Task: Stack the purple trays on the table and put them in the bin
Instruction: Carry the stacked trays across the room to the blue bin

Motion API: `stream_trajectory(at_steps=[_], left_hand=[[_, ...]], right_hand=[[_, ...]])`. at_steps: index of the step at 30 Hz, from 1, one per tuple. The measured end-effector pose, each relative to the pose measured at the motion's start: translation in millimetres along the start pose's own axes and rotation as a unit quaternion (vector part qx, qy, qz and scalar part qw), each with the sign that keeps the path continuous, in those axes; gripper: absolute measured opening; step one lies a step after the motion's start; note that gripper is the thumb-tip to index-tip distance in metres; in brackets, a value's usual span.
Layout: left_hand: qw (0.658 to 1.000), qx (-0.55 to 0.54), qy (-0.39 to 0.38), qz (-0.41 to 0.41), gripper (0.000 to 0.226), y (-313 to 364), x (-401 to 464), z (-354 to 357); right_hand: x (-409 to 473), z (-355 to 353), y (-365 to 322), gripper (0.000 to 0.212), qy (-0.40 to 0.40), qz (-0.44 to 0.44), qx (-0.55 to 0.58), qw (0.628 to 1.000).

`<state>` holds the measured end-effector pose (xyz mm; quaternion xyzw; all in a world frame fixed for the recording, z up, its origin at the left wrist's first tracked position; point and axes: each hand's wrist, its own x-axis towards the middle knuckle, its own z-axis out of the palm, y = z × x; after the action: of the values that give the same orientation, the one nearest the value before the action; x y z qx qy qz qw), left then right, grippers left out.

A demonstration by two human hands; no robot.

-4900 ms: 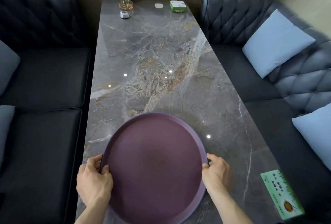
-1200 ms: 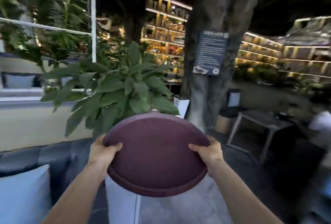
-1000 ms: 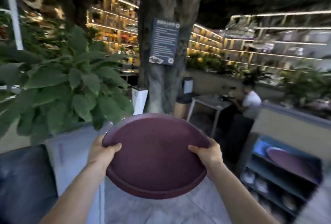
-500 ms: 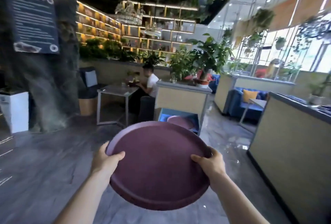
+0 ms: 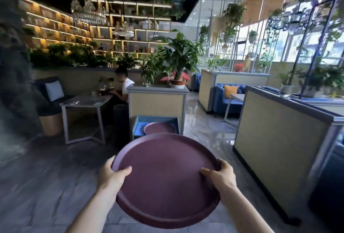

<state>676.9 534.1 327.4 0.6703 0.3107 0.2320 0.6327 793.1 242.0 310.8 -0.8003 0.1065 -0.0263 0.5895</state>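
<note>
tray carried toward blue bin

since half a second ago the view has been swung rightward, so the blue bin (image 5: 156, 125) is now seen straight ahead, beyond the far rim of the carried purple tray (image 5: 163, 178). the tray is held in the air over the grey floor (image 5: 46, 186), tilted with its near edge lower. the left hand (image 5: 111, 176) is clamped on the left rim, thumb laid over the top. the right hand (image 5: 220, 176) is clamped on the right rim, thumb likewise on top. a second purple tray (image 5: 159, 128) is seen lying inside the bin, which is set against a beige partition (image 5: 157, 103). a potted plant (image 5: 177, 59) is stood on top of that partition. a seated person (image 5: 123, 85) is noted at a table (image 5: 85, 102) to the left. whether more than one tray is held cannot be told.
</note>
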Motion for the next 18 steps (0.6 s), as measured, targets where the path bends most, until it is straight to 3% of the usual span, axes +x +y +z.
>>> stream_trajectory(at_steps=[10, 18], left_hand=[[1.0, -0.003, -0.003, -0.001, 0.066, -10.2, 89.8, 46.7], [1.0, -0.008, -0.007, -0.018, 0.068, -20.7, 235.8, 89.0]], right_hand=[[81.8, 54.9, -0.9, 0.074, -0.008, 0.012, -0.005, 1.0], [192.2, 154.3, -16.3, 0.079, -0.014, 0.034, -0.019, 0.999]])
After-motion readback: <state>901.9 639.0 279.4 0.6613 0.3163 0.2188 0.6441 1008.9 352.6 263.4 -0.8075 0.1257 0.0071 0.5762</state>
